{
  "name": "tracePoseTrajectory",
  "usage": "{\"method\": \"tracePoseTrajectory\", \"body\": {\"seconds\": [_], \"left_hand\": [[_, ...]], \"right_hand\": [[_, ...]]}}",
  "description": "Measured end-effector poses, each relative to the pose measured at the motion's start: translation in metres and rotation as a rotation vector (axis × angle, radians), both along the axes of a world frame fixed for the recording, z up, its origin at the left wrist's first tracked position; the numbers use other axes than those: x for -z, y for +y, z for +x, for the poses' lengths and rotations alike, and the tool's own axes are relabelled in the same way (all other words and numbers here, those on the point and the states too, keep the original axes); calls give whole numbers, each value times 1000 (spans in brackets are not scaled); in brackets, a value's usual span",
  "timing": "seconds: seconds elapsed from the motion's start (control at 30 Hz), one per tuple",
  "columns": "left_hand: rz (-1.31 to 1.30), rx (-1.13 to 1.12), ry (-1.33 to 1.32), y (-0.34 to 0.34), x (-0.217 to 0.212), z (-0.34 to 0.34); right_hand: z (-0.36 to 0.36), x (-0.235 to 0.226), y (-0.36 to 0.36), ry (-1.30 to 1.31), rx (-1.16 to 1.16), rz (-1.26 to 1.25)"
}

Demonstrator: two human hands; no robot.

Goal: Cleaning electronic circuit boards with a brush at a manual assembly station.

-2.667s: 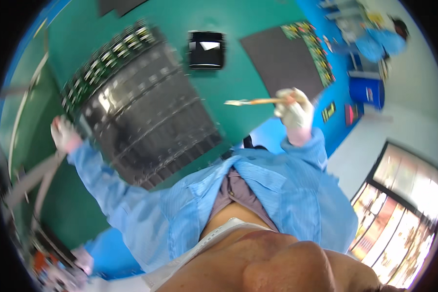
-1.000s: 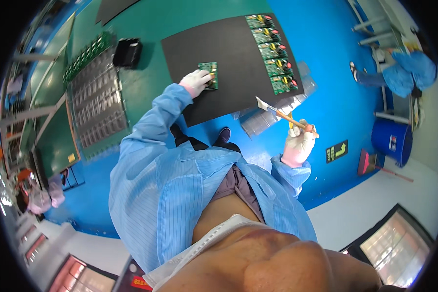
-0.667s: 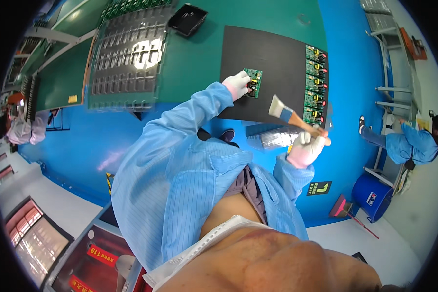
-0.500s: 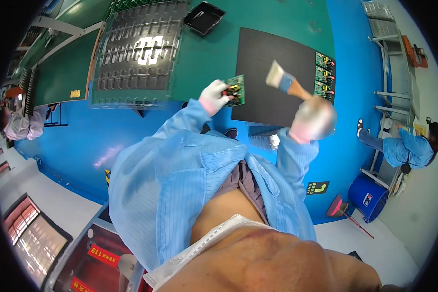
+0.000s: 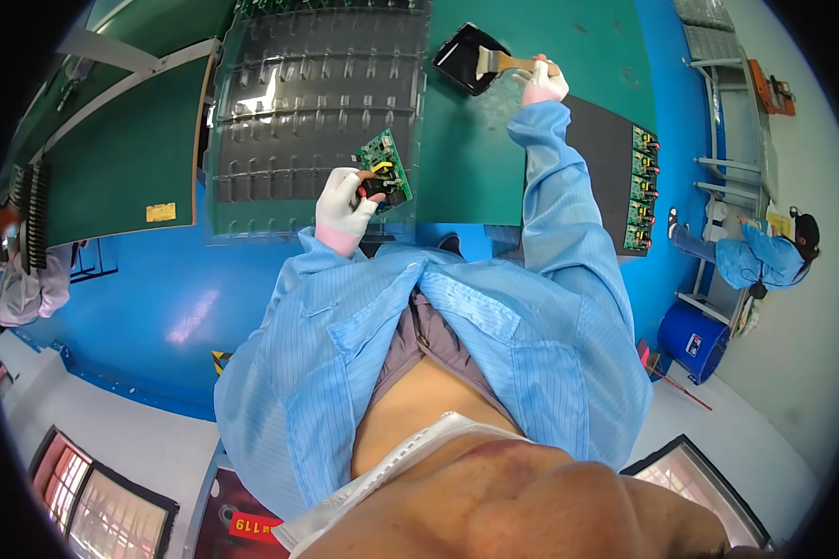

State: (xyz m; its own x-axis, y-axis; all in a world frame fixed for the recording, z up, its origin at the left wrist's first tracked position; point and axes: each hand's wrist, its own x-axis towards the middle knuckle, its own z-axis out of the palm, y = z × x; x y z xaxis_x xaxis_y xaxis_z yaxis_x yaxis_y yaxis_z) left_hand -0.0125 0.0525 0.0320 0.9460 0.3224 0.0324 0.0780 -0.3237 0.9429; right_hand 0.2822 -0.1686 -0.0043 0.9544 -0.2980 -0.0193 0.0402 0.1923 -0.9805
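Note:
Gloved with bare fingertips, my left hand [image 5: 345,207] grips a green circuit board [image 5: 383,168] by its lower part. Black, yellow and red components show on the board, which is tilted over the near right part of a clear plastic tray [image 5: 298,140]. My right hand [image 5: 543,84], also gloved, is stretched far forward and closed on the wooden handle of a paintbrush [image 5: 513,63]. The pale bristles are over the right side of a small black tray [image 5: 469,58]; whether they touch it I cannot tell.
A dark mat [image 5: 598,149] covers the right part of the green table [image 5: 475,168]. Several circuit boards [image 5: 642,186] stand in a row along its right edge. A co-worker in blue [image 5: 764,252] is at the far right, near metal racks [image 5: 727,186] and a blue barrel [image 5: 693,343].
My right hand has carried the brush forward and left, from the mat to the black tray. The board in my left hand has moved left, over the clear tray. The view has shifted.

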Motion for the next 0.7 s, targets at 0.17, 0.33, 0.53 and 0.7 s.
{"method": "tracePoseTrajectory", "body": {"seconds": [0.17,0.33,0.53,0.7], "left_hand": [[17,-32,-5,30,13,-1],[-17,-45,16,33,7,10],[-5,-59,-13,32,-7,31],[24,-71,-43,28,-12,39]], "right_hand": [[1,20,7,24,47,-7],[2,19,11,54,44,-37],[3,17,11,-16,46,-44],[8,4,11,28,7,-110]]}}
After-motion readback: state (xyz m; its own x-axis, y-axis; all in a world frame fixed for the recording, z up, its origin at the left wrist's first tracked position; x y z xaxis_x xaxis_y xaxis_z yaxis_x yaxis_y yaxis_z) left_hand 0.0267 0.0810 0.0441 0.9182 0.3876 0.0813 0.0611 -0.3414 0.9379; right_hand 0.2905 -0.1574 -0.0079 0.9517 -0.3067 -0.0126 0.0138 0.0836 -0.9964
